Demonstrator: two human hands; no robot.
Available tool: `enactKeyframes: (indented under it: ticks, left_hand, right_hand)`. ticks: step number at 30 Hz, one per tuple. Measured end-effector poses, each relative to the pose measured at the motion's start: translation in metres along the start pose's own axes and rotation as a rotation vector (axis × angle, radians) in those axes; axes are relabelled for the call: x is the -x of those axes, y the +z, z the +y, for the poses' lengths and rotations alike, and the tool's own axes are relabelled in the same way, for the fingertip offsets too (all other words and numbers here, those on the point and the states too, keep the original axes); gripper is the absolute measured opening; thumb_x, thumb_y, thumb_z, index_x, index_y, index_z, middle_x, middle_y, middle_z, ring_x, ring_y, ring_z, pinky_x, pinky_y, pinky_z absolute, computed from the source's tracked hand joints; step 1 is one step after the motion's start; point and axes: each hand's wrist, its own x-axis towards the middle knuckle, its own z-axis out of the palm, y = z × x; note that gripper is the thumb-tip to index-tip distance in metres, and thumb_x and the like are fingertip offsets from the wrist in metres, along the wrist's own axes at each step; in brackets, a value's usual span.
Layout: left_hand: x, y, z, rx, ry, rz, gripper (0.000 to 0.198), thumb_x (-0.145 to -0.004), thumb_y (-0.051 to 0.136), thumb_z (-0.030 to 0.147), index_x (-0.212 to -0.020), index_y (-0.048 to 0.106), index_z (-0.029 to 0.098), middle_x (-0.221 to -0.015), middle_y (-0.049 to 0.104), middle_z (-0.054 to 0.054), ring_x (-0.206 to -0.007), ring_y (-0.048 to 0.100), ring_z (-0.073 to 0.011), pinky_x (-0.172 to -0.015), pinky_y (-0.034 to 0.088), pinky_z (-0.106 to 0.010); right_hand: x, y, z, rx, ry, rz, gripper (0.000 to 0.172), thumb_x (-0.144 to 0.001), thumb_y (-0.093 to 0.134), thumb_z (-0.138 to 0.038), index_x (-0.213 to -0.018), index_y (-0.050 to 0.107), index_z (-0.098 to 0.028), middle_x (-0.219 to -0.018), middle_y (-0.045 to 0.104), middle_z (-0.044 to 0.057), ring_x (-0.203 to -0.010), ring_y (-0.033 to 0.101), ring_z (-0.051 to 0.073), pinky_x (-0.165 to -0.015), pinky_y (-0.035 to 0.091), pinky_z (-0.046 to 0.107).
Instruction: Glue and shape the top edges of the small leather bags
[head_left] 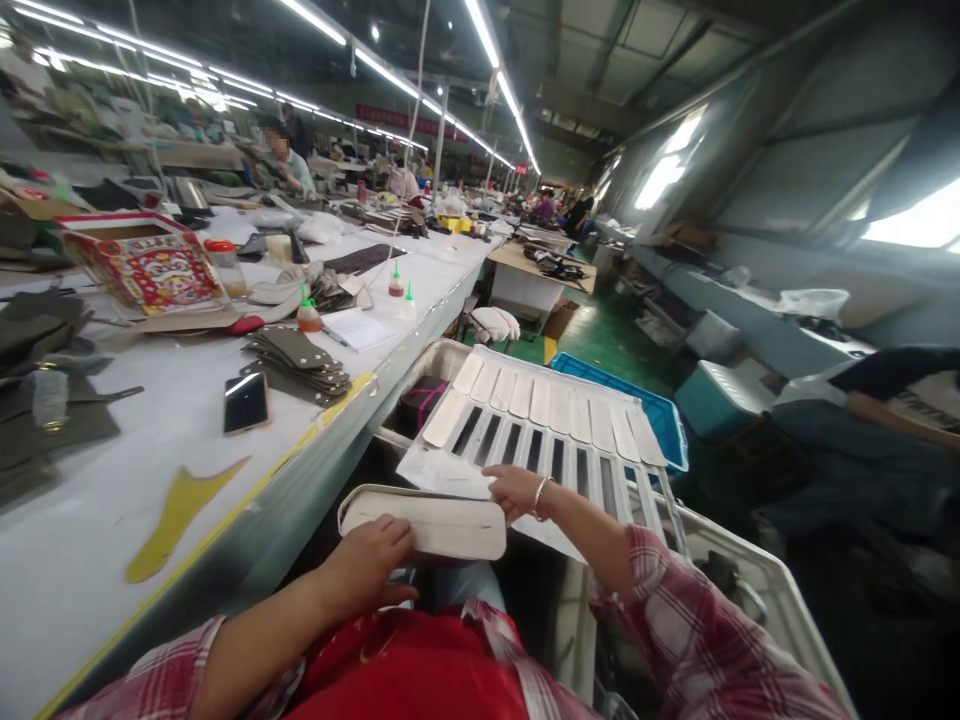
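My left hand grips a thick stack of long off-white strips with rounded ends in front of my lap. Its fingers lie over the near face, and the thumb shows below. At the stack's right end is my right hand, its index finger stretched out towards the white slotted board and its other fingers partly bent by the stack's corner. No separate piece shows in that hand. Similar off-white strips lie side by side in rows on the board, with dark slots showing between its white bars nearer me.
On the long white worktable at left lie a phone, a yellow template, stacked dark pieces, small glue bottles and a red box. A blue crate stands behind the board. Another person sits at right.
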Motion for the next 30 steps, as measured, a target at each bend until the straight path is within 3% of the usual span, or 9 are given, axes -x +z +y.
enactKeyframes:
  ticks: [3, 5, 9, 13, 18, 22, 26, 30]
  left_hand:
    - [-0.007, 0.001, 0.000, -0.057, 0.050, -0.012, 0.061, -0.068, 0.062, 0.053, -0.117, 0.049, 0.020, -0.111, 0.054, -0.011, -0.097, 0.048, -0.0281, -0.083, 0.042, -0.040]
    - [-0.015, 0.001, -0.001, -0.103, 0.124, -0.040, 0.071, -0.069, 0.062, 0.050, -0.129, 0.039, 0.021, -0.121, 0.051, -0.012, -0.097, 0.048, -0.0298, -0.080, 0.043, -0.041]
    - [-0.033, -0.003, -0.001, -0.164, 0.290, -0.113, 0.085, -0.066, 0.064, 0.039, -0.139, 0.020, 0.030, -0.143, 0.029, -0.008, -0.090, 0.053, -0.0279, -0.072, 0.044, -0.038]
    - [-0.048, -0.007, -0.002, -0.116, 0.376, -0.179, 0.089, -0.061, 0.065, 0.037, -0.139, 0.022, 0.028, -0.145, 0.026, -0.007, -0.084, 0.056, -0.0250, -0.071, 0.044, -0.035]
    - [-0.055, -0.008, -0.008, -0.007, 0.365, -0.198, 0.087, -0.062, 0.063, 0.036, -0.139, 0.022, 0.028, -0.143, 0.031, -0.004, -0.085, 0.057, -0.0251, -0.075, 0.044, -0.034]
    - [-0.062, -0.006, -0.014, 0.057, 0.344, -0.194, 0.077, -0.065, 0.061, 0.035, -0.135, 0.030, 0.032, -0.140, 0.036, 0.002, -0.089, 0.058, -0.0248, -0.077, 0.044, -0.034]
    - [-0.067, -0.002, -0.016, 0.018, 0.329, -0.166, 0.052, -0.080, 0.048, 0.044, -0.130, 0.039, 0.034, -0.136, 0.043, 0.004, -0.081, 0.060, -0.0226, -0.069, 0.044, -0.034]
    - [-0.070, 0.005, -0.014, -0.077, 0.329, -0.152, 0.043, -0.087, 0.035, 0.045, -0.128, 0.041, 0.033, -0.136, 0.043, 0.005, -0.070, 0.059, -0.0191, -0.059, 0.044, -0.034]
  right_hand:
    - [0.024, 0.010, 0.030, -0.236, 0.160, -0.143, 0.033, -0.084, 0.041, -0.018, -0.116, 0.045, -0.014, -0.059, 0.062, 0.000, -0.044, 0.056, 0.010, -0.048, 0.049, 0.023]
    - [0.035, 0.022, 0.038, -0.422, 0.221, -0.207, 0.031, -0.080, 0.049, -0.025, -0.110, 0.049, -0.016, -0.053, 0.058, -0.003, -0.040, 0.052, 0.008, -0.045, 0.047, 0.019]
    - [0.036, 0.041, 0.031, -0.544, 0.304, -0.125, 0.032, -0.073, 0.057, -0.029, -0.101, 0.054, -0.016, -0.048, 0.053, -0.005, -0.037, 0.047, 0.008, -0.037, 0.041, 0.017]
    - [0.030, 0.047, 0.019, -0.543, 0.320, -0.048, 0.030, -0.071, 0.057, -0.026, -0.098, 0.056, -0.014, -0.047, 0.052, -0.004, -0.034, 0.043, 0.008, -0.033, 0.036, 0.017]
    - [0.029, 0.049, 0.019, -0.616, 0.301, 0.032, 0.029, -0.071, 0.047, -0.017, -0.099, 0.056, -0.016, -0.042, 0.041, -0.008, -0.032, 0.036, 0.007, -0.029, 0.027, 0.016]
    - [0.028, 0.048, 0.024, -0.732, 0.302, 0.054, 0.043, -0.064, 0.038, -0.008, -0.102, 0.055, -0.018, -0.039, 0.038, -0.009, -0.027, 0.033, 0.008, -0.026, 0.023, 0.017]
    - [0.024, 0.048, 0.026, -0.751, 0.270, 0.028, 0.042, -0.064, 0.037, -0.011, -0.102, 0.055, -0.018, -0.039, 0.039, -0.009, -0.025, 0.032, 0.008, -0.024, 0.022, 0.018]
    - [0.031, 0.050, 0.032, -0.731, 0.279, 0.023, 0.050, -0.069, 0.041, -0.019, -0.119, 0.046, -0.020, -0.040, 0.043, -0.008, -0.026, 0.038, 0.011, -0.025, 0.026, 0.018]
